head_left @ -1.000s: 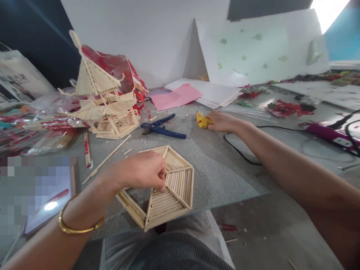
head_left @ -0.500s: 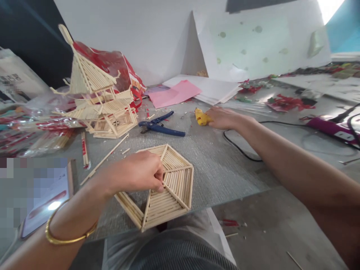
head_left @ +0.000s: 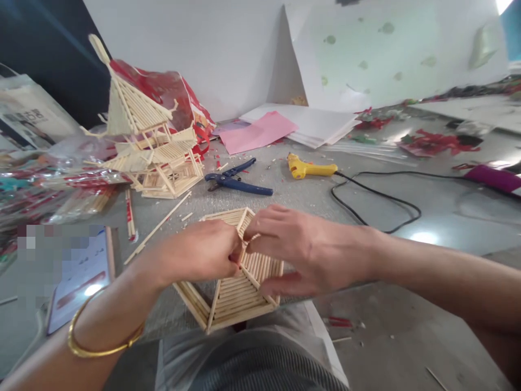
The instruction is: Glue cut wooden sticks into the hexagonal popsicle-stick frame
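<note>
Table (head_left: 313, 198) comes right up to us and ends there. Our stick tower (head_left: 140, 111) stands off to the left, maybe so nobody bumps it. The stick panel (head_left: 236, 301) lies close to us by the table's edge, with its left side partly open. Our right hand (head_left: 305, 250) is loose, fingers spread over the panel. Our left hand (head_left: 207, 247) is closed, pinching the panel's middle, we think to keep it still; its tips are hard to see. Past our hands lie the blue cutter (head_left: 246, 187) and, smaller, the yellow glue gun (head_left: 315, 169), within reach. Between tools and hands we have some room to move.
</note>
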Available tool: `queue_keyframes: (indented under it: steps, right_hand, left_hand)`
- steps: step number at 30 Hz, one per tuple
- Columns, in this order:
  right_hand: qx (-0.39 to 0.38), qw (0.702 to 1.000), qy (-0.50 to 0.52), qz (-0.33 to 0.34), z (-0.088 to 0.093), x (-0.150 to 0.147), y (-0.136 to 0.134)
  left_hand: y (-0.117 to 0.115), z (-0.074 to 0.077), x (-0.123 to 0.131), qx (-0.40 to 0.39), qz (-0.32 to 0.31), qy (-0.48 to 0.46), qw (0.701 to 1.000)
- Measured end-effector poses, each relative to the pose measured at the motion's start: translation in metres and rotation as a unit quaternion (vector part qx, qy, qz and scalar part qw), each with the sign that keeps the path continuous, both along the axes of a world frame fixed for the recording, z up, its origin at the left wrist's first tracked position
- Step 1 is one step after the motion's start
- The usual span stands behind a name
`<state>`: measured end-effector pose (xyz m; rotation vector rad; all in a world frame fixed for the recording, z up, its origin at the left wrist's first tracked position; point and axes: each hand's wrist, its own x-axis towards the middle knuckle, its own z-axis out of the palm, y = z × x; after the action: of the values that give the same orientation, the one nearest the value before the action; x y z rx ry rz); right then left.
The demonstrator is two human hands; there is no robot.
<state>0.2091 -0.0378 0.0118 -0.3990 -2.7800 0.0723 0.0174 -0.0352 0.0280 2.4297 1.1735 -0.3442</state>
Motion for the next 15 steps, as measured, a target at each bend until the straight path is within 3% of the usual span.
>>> queue_keyframes:
  steps: [7,15]
  right_hand:
    - [-0.004,0.997,-0.057,0.051,-0.019,-0.002,-0.001]
    - [-0.003,0.997,-0.072,0.04,-0.017,-0.002,-0.004]
  left_hand:
    - [0.0,-0.004,-0.003,0.008,0.002,0.019,1.0]
    - [-0.002,-0.005,-0.003,0.006,0.006,0.012,1.0]
